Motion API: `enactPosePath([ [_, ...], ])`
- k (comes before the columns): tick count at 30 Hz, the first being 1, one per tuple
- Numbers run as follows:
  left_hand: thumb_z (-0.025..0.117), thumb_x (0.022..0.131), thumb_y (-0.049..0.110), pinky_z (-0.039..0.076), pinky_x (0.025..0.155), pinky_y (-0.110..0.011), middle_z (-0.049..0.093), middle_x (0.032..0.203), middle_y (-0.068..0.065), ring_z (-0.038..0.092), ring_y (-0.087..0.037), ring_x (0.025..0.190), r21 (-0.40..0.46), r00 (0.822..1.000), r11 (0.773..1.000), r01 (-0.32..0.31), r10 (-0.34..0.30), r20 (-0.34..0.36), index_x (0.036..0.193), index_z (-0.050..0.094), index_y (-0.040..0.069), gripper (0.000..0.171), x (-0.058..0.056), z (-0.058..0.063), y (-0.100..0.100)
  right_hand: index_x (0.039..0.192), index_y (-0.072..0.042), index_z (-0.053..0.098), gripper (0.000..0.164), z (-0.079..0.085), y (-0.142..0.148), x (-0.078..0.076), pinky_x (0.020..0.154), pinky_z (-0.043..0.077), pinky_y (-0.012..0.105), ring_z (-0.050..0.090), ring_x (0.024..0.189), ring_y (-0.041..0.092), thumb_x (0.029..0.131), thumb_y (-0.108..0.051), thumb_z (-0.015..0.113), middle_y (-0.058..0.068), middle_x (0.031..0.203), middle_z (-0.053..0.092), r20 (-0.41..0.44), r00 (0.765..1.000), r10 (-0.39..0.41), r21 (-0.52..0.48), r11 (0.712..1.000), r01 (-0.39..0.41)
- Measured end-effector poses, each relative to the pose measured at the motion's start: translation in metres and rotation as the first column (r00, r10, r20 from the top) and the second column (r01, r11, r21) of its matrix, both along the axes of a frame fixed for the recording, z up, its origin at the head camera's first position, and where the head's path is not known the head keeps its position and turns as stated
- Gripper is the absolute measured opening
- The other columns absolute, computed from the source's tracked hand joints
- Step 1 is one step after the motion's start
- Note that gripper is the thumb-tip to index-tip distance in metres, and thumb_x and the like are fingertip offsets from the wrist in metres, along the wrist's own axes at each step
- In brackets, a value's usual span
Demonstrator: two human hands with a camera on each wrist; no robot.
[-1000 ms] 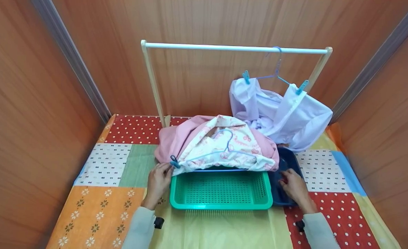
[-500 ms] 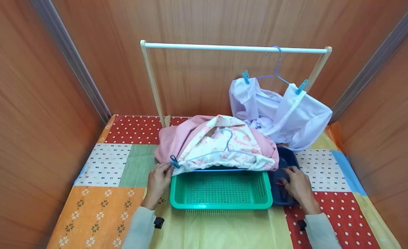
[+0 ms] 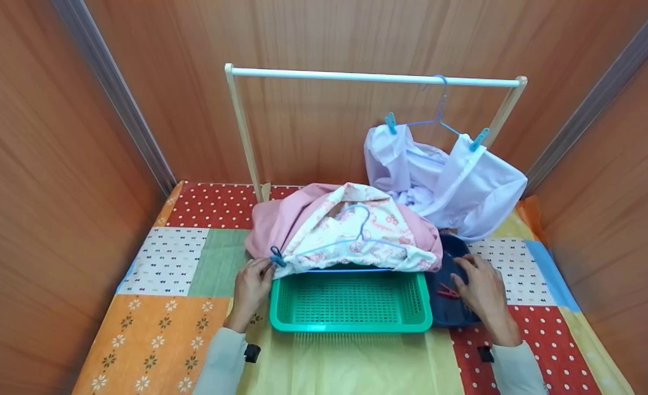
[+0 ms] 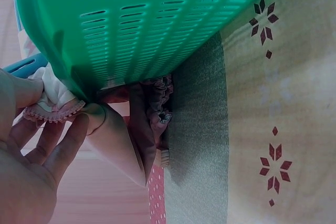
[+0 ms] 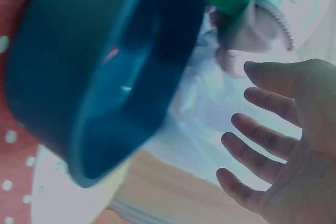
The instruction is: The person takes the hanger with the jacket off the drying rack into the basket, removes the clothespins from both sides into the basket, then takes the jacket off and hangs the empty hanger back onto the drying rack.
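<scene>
My left hand (image 3: 252,288) pinches the lace-trimmed edge of a pink and white printed garment (image 3: 324,241), just below a dark blue clothespin (image 3: 277,257) clipped there. In the left wrist view, thumb and fingers hold that trim (image 4: 55,111) beside the green basket. A blue hanger (image 3: 361,238) lies over the garment. My right hand (image 3: 483,288) hovers at the right side of the navy basket (image 3: 455,247), fingers spread with nothing between them, as the right wrist view also shows. Inside that basket lies a red clothespin (image 3: 448,291), left of my fingers.
The green basket (image 3: 351,327) stands in front, with the garment draped over its far side. Behind, a rack's white rail (image 3: 329,75) bears a hanger with a white garment (image 3: 466,181) held by light blue clothespins (image 3: 480,139). Wood-grain panels enclose the patchwork-covered table.
My right hand has let go of the red clothespin, which now lies in the navy basket. That hand has shifted right and its fingers have spread. The left hand keeps its hold.
</scene>
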State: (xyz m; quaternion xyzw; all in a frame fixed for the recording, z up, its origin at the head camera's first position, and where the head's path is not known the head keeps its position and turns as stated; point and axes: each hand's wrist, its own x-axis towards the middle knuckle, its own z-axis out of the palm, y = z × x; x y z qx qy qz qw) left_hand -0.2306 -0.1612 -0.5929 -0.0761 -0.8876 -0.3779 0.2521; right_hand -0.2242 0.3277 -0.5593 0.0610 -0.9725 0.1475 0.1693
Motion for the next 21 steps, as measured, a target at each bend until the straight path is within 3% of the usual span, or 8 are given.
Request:
enactPosePath([
  [11, 0.069, 0.090, 0.005, 0.050, 0.067, -0.034, 0.073, 0.090, -0.006, 0.057, -0.020, 0.076, 0.010, 1.000, 1.000, -0.003, 0.003, 0.017, 0.098, 0.076, 0.004, 0.010, 0.000, 0.000, 0.000, 0.120, -0.006, 0.068, 0.039, 0.031, -0.025, 0.012, 0.090, 0.045, 0.061, 0.058, 0.111, 0.041, 0.084, -0.019, 0.076, 0.021, 0.119, 0.063, -0.162, 0.984, 0.079, 0.041, 0.997, -0.073],
  [21, 0.069, 0.090, 0.006, 0.047, 0.064, -0.031, 0.071, 0.085, -0.004, 0.054, -0.017, 0.073, 0.008, 1.000, 1.000, 0.000, 0.000, 0.012, 0.097, 0.076, 0.004, 0.010, 0.001, 0.001, 0.001, 0.122, -0.007, 0.068, 0.042, 0.050, -0.052, 0.023, 0.099, 0.041, 0.061, 0.057, 0.116, 0.040, 0.083, -0.021, 0.078, 0.018, 0.120, 0.064, -0.208, 0.962, 0.175, 0.058, 0.984, -0.167],
])
